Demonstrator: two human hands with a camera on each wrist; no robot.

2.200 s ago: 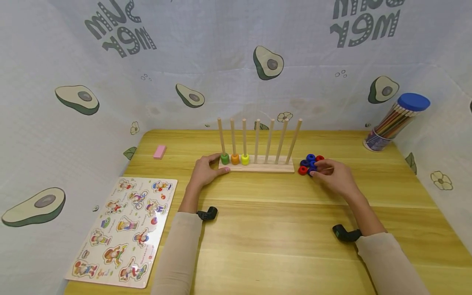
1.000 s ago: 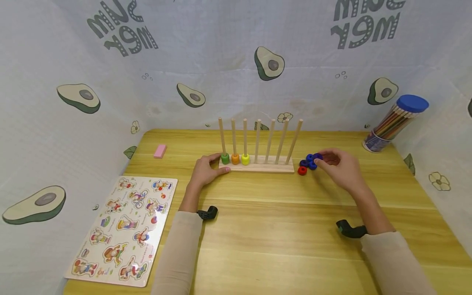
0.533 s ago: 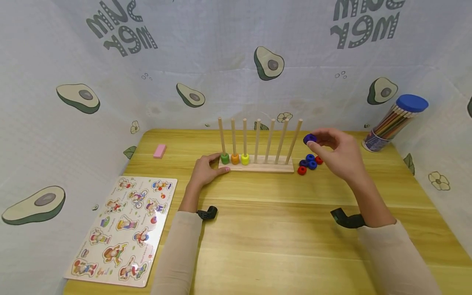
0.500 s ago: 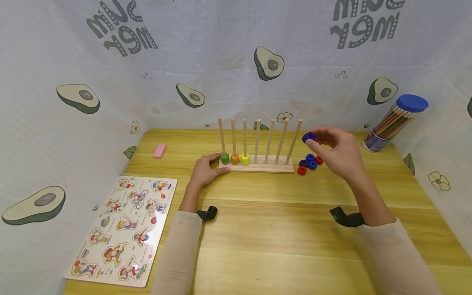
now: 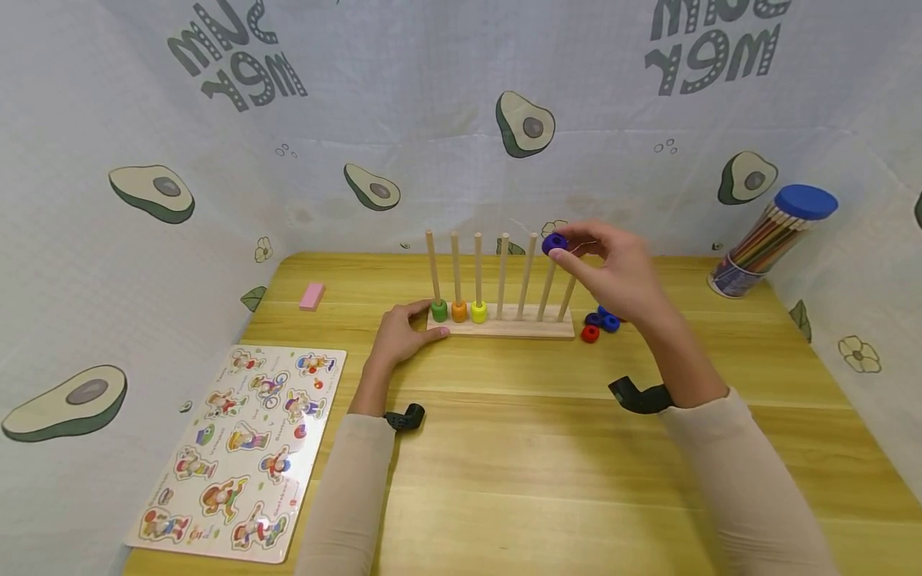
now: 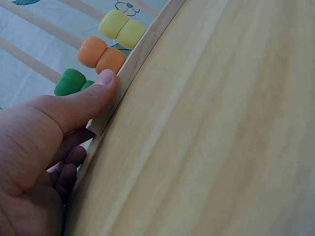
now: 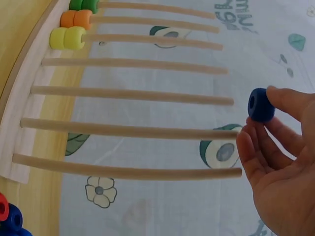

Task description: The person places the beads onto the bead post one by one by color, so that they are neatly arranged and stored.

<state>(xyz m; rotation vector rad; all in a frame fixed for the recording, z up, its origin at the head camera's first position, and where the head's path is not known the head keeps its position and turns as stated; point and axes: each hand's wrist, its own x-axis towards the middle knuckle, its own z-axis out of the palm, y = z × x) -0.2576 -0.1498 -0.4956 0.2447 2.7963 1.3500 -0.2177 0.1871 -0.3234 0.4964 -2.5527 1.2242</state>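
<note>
My left hand (image 5: 401,330) grips the left end of a wooden peg rack (image 5: 504,326), its thumb along the front edge of the base. Several upright pegs stand on the rack. Green beads (image 6: 70,82) sit on the leftmost peg, then orange beads (image 6: 91,51) and yellow beads (image 6: 114,23), two on each of these pegs. Between thumb and fingertips, my right hand (image 5: 619,268) pinches a dark blue bead (image 7: 261,104), raised to the height of the peg tops. In the head view the bead overlaps the top of the second peg from the right.
Loose blue beads (image 5: 610,322) and a red bead (image 5: 590,334) lie right of the rack, partly behind the right hand. A pencil tub (image 5: 774,240) stands at the back right. A picture puzzle board (image 5: 241,448) and a pink eraser (image 5: 312,296) lie left.
My right hand has picked the dark blue bead out of the loose pile, lifted it and carried it left over the rack's right-hand pegs. The left hand has stayed on the rack.
</note>
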